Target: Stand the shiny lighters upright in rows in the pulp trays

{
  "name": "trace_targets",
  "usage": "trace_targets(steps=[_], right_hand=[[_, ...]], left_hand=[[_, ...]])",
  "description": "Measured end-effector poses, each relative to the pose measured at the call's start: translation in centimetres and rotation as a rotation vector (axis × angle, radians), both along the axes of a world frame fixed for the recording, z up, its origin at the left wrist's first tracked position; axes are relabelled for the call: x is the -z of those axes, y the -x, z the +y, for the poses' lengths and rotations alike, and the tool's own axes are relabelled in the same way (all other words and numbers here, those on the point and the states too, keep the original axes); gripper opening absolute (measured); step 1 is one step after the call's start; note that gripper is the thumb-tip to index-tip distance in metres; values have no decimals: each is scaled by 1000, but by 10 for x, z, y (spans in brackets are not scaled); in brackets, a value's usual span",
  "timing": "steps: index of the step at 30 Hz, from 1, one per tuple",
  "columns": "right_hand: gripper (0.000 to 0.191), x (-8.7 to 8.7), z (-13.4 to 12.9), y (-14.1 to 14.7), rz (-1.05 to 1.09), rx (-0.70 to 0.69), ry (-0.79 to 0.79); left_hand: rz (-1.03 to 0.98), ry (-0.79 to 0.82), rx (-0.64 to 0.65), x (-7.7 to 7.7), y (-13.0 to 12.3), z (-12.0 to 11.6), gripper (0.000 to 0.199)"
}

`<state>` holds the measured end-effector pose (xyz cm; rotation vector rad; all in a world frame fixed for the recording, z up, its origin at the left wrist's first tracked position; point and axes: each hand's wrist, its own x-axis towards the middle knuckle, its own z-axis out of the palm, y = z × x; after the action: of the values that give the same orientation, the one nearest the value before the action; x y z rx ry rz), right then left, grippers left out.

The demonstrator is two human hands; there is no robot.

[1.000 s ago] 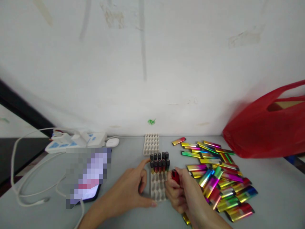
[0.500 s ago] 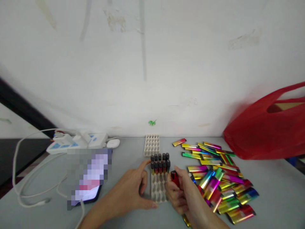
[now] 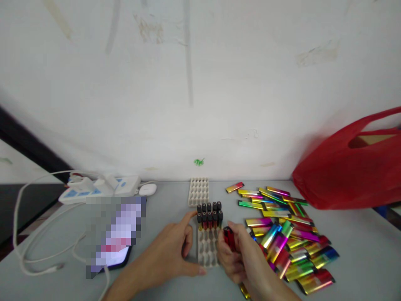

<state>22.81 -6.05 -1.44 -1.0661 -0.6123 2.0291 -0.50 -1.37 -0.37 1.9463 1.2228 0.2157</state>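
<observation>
Bench (image 3: 175,290) under both hands. Red bag (image 3: 347,179) well right of right hand (image 3: 239,255), lighter pile (image 3: 281,250) nearer. Left hand (image 3: 173,248) spread open beside tray (image 3: 207,248) holding upright black-topped lighters (image 3: 209,217). Right hand grips red lighter (image 3: 229,239), upright.

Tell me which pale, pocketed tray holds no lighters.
The far tray, nearer the white wall: it holds none, while the near tray bears two rows of upright, black-topped metallic lighters.

So the head cam's looking forward and down over the bench (image 3: 175,196), facing the wall (image 3: 238,92) behind its far edge.
</observation>
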Motion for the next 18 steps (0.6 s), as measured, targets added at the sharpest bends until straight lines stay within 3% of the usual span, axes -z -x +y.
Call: trace_targets(steps=[11,18], right_hand=[[43,-8,0,6,-129,17,56],[63,-1,8,3,-32,-135,151]], left_hand=[[20,16,-18,-5,-2,0,119],[-1,3,-5,0,0,0,119]])
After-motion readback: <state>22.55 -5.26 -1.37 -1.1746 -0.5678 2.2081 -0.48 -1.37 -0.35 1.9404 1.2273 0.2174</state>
